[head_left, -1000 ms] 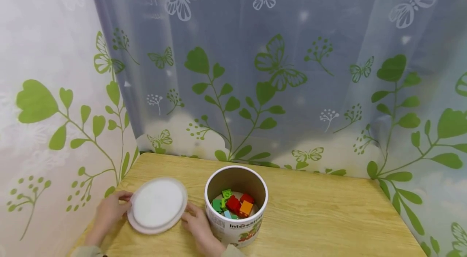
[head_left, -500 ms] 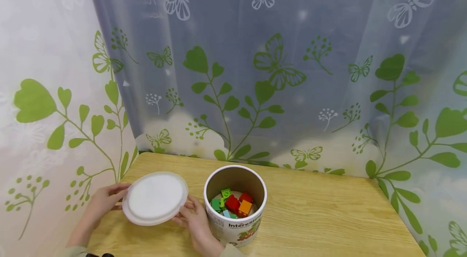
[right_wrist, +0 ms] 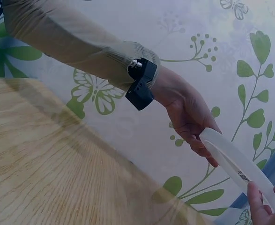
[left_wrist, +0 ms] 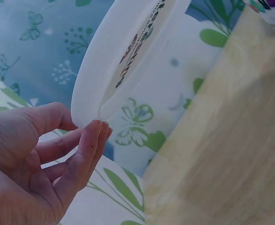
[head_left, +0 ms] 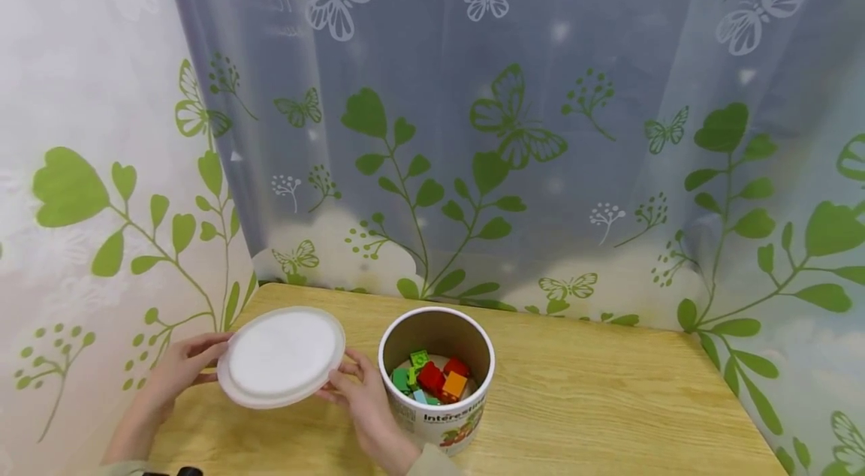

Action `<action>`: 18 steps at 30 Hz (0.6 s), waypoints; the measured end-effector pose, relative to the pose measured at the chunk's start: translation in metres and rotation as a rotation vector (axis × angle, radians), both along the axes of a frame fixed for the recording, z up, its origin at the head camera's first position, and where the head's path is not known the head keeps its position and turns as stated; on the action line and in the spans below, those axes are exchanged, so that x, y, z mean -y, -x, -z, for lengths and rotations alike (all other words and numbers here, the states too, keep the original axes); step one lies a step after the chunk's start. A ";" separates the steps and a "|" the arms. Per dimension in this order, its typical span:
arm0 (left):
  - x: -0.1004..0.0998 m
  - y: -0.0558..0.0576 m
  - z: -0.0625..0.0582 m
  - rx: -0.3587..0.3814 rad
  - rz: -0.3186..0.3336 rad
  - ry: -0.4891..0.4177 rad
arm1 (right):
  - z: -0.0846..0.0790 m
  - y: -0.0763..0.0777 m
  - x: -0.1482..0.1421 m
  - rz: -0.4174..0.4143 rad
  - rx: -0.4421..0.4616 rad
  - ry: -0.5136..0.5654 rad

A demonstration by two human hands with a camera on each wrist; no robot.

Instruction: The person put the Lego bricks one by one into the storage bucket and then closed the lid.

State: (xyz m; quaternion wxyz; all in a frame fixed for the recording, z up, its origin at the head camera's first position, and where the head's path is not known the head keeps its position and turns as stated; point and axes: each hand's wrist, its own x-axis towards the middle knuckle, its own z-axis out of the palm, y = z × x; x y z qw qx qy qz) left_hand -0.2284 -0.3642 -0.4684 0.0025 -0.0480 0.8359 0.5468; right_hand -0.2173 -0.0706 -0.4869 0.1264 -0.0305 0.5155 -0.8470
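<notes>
A round white lid [head_left: 282,352] is held level-ish above the table, its near edge tilted down. My left hand [head_left: 184,369] pinches its left rim between thumb and fingers; in the left wrist view the lid [left_wrist: 92,70] shows printed lettering on its underside. On the opposite rim, my right hand [head_left: 368,408] grips with thumb on top and fingers beneath. Just right of that hand stands an open white canister [head_left: 432,427] with a printed label. Several toy building bricks [head_left: 432,378] in red, orange, green and light blue lie at its bottom.
The wooden table [head_left: 608,401] reaches to the right of the canister. Behind it hangs a blue curtain [head_left: 432,85] with leaves and butterflies, and a pale patterned sheet [head_left: 81,123] borders the left side. A black camera [right_wrist: 142,84] is strapped to the left wrist.
Both hands have raised the lid off the table and shifted it slightly left and away, firming their hold on its rim. The canister and bricks stay put.
</notes>
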 end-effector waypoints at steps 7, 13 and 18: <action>-0.004 -0.002 -0.016 -0.087 0.009 -0.039 | -0.021 -0.002 -0.003 0.008 -0.041 0.020; -0.017 0.000 -0.032 -0.096 -0.025 -0.051 | -0.042 -0.005 -0.015 0.022 -0.084 0.026; -0.032 0.002 -0.043 -0.124 0.007 -0.090 | -0.056 -0.001 -0.032 0.030 -0.117 0.029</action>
